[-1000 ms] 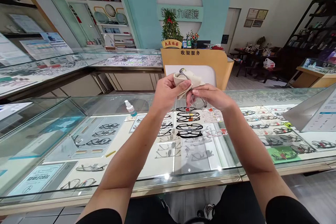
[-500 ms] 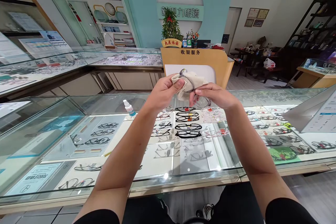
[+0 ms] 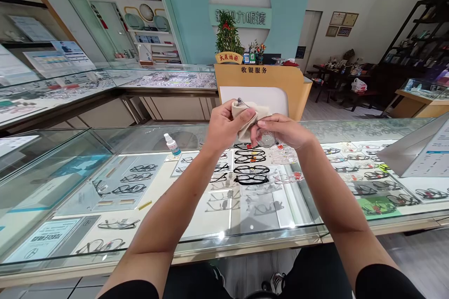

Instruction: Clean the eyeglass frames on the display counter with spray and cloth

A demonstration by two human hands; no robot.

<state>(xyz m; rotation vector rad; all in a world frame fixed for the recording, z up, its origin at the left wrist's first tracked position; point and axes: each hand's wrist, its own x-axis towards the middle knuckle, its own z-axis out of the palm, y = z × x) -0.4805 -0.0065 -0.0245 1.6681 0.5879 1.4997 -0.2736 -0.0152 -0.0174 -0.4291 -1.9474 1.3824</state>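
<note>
Above the glass counter, my left hand (image 3: pixel 226 124) pinches a cream cloth (image 3: pixel 261 110) folded over one part of a pair of glasses (image 3: pixel 268 138). The thumb presses on the cloth from the front. My right hand (image 3: pixel 286 130) grips the glasses near their middle, thumb and fingers pressed together, beside the cloth's right edge. One round lens hangs below my right fingers, with bright specks on it. A thin dark end of the frame sticks out above my left hand. The cloth hides the other lens.
A white spray bottle (image 3: pixel 171 144) stands on the glass counter (image 3: pixel 199 239), left of my hands. Rows of glasses (image 3: pixel 251 179) lie in the case. A folded white sign (image 3: pixel 426 149) stands at the right. A wooden cash desk (image 3: pixel 298 81) is ahead.
My left hand has moved slightly right, and its thumb now lies further over the cloth, which covers more of the frame. My right hand has shifted slightly left.
</note>
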